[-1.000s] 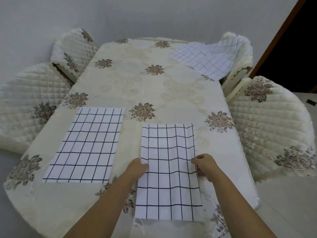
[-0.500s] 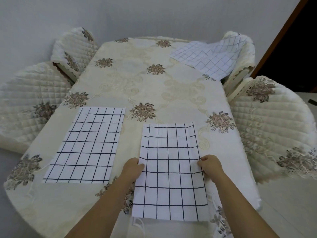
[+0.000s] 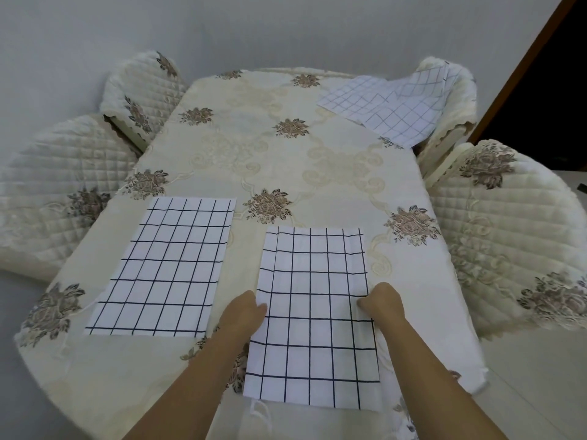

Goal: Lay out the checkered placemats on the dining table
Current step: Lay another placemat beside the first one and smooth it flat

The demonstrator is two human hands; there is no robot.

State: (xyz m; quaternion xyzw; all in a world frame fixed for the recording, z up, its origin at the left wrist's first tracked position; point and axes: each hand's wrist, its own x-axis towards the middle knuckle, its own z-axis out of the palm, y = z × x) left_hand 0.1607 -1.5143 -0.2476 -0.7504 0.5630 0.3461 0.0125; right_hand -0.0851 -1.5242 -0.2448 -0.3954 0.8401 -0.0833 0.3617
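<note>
Two hands work the near mat (image 3: 313, 315), which lies flat on the worktop (image 3: 286, 160) at its near right, its near edge at the worktop's edge. The left hand (image 3: 243, 312) rests at the mat's left edge, fingers curled, fingertips touching the cloth; whether this grip pinches the edge I cannot tell. The right hand (image 3: 382, 301) sits at the right edge, fingers curled in and pinching a fold of the mat. A second mat (image 3: 162, 268) lies flat just to the left, apart from the first. More checkered cloth (image 3: 390, 106) lies rumpled at the far right corner, draped partly over a chair (image 3: 457, 90). No containers show.
</note>
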